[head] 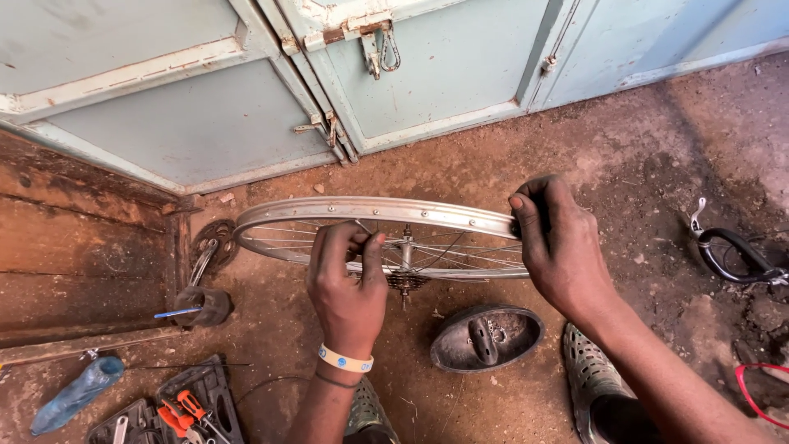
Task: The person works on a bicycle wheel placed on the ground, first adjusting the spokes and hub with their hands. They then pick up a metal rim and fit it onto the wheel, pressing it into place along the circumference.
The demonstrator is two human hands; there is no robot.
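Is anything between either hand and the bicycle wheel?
No. The left hand already pinches a spoke inside the wheel rim, and the right hand grips the rim's right edge directly.

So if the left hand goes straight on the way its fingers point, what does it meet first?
Probably the far side of the wheel rim; the left hand already pinches a spoke inside it. Depth is unclear.

The left hand (pixel 347 284) hides part of the wheel's spokes (pixel 460 251) — the red loop (pixel 760 395) is cut off at the right edge.
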